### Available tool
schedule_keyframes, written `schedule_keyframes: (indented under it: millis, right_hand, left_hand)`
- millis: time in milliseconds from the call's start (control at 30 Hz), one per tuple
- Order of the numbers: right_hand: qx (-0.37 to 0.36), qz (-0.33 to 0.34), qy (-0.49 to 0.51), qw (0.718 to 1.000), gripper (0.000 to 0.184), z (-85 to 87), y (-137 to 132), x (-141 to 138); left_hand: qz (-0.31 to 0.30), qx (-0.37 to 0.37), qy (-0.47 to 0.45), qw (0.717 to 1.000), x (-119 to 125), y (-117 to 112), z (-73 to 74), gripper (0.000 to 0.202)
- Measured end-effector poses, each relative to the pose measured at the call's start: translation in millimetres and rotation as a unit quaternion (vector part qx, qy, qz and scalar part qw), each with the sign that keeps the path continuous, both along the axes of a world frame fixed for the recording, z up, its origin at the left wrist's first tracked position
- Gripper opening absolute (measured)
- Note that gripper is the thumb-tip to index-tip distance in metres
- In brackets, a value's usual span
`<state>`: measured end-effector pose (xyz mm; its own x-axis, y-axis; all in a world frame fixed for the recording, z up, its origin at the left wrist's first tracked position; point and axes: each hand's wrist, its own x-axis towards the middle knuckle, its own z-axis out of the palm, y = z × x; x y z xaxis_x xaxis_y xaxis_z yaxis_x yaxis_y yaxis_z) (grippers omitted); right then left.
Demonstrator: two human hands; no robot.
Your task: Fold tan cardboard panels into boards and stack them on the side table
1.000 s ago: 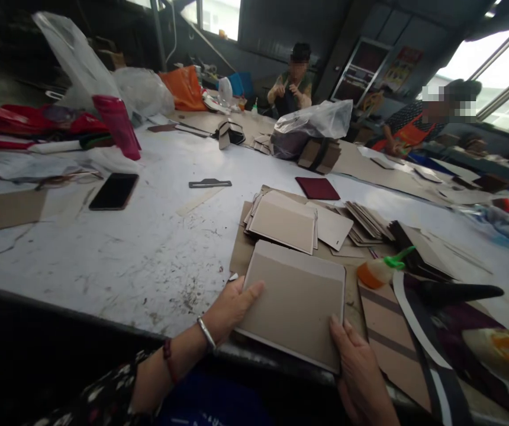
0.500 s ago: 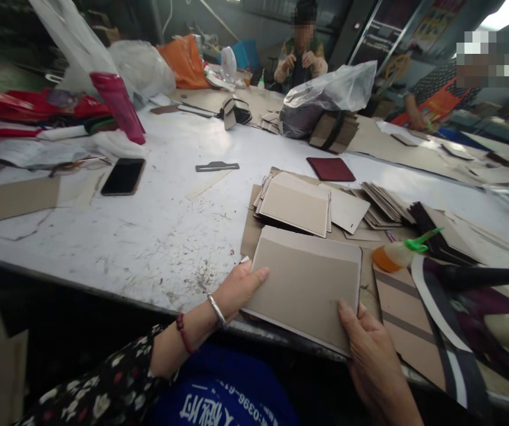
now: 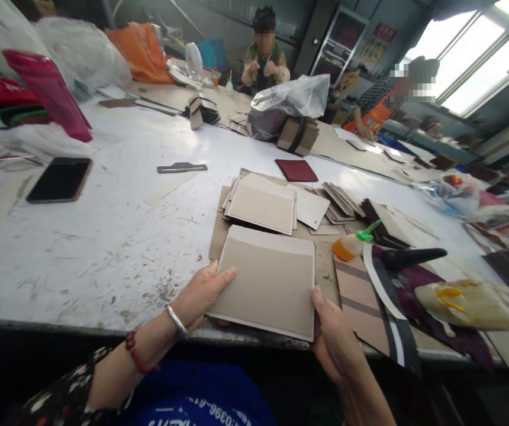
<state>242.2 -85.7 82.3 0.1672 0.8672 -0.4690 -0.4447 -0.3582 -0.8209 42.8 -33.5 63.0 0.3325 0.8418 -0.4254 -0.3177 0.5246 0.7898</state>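
Observation:
A flat beige panel [image 3: 267, 284] with a paler band along its top and pale edges lies tilted between my two hands at the table's front edge. My left hand [image 3: 208, 290] grips its left side, thumb on top and fingers underneath. At the right edge, my right hand [image 3: 332, 322] holds it, thumb along the rim and the other fingers partly hidden below. Just behind the panel rests a stack of similar beige panels [image 3: 261, 204]. A squeeze bottle [image 3: 347, 246] with orange liquid and a green nozzle lies to the right.
On the white table [image 3: 116, 254] are a phone [image 3: 60, 179], a grey slotted template [image 3: 182, 168] and a dark red piece [image 3: 296, 170]. Striped strips [image 3: 361, 296] and a yellowish bottle [image 3: 472, 302] lie at right. Across the table are a seated person [image 3: 264, 65] and another person [image 3: 376, 100].
My view has swung to the right, so the things on the table appear further left. My right thumb has shifted from the panel's face towards its right edge.

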Motion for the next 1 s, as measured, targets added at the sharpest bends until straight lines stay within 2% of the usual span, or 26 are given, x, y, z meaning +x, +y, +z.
schedule_keyframes:
  millis: [200,433,633,800,900,1000]
  right_hand:
    - [0.025,0.009,0.019,0.999,0.047,3.6,1.3,-2.5]
    - [-0.022,-0.056,-0.015,0.998,0.058,-15.9,3.6,3.5]
    - [-0.029,-0.062,-0.036,0.997,0.067,-24.1,13.8,11.5]
    - [-0.020,-0.047,-0.087,0.995,0.061,-26.9,21.6,17.5]
    - [-0.016,-0.028,-0.099,0.995,0.058,-33.0,24.7,18.6]
    - [0.022,0.005,-0.066,0.998,0.057,-41.3,29.0,18.5]
  left_hand:
    - [0.000,0.002,-0.028,1.000,2.6,1.7,4.4,0.055]
    - [0.013,0.023,-0.062,0.998,7.9,3.3,2.9,0.053]
    - [0.020,0.018,-0.085,0.996,9.7,8.6,7.4,0.054]
    - [0.012,0.015,-0.112,0.994,8.5,16.2,10.9,0.056]
    - [0.022,0.004,-0.106,0.994,8.7,19.0,6.2,0.060]
    - [0.020,-0.008,-0.107,0.994,9.2,20.1,-1.8,0.062]
